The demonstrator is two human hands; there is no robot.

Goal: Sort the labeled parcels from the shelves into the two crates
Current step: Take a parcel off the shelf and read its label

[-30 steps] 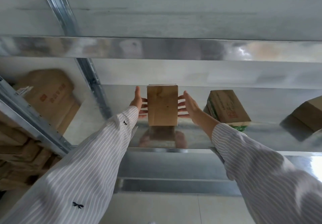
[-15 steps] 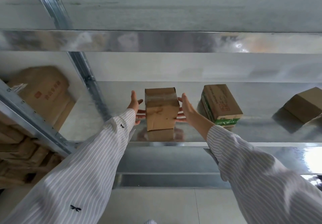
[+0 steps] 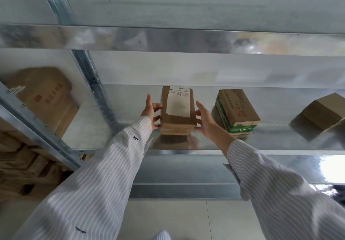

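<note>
step in hand: pulling one parcel off the rack for sorting. small brown cardboard parcel [image 3: 177, 112], white printed label turned toward the camera, tipped on the shiny galvanised metal shelf [image 3: 280, 142], lower edge at or just above the surface, impossible to tell whether touching. squeezed between both hands: left hand [image 3: 150, 112] against its 9 o'clock side, right hand [image 3: 205, 121] against its 3 o'clock side, fingers laid fairly straight on the cardboard, both thumbs raised clear, neither hand wrapped round it. at 3 o'clock of the parcel, near but apart, a brown carton with a green band [image 3: 237, 109]. farther out at 3 o'clock, a plain brown box [image 3: 321, 111] lying askew. at 9 o'clock, beyond the upright, large brown cartons [image 3: 44, 94] in another bay. two crates nowhere in view. label print too small to read. next, probably: draw the parcel toward 6 o'clock over the shelf edge, keep even pressure from both sides against slipping, read the label, then choose a crate. early in the task, judging by the boxes left on the shelf.
</note>
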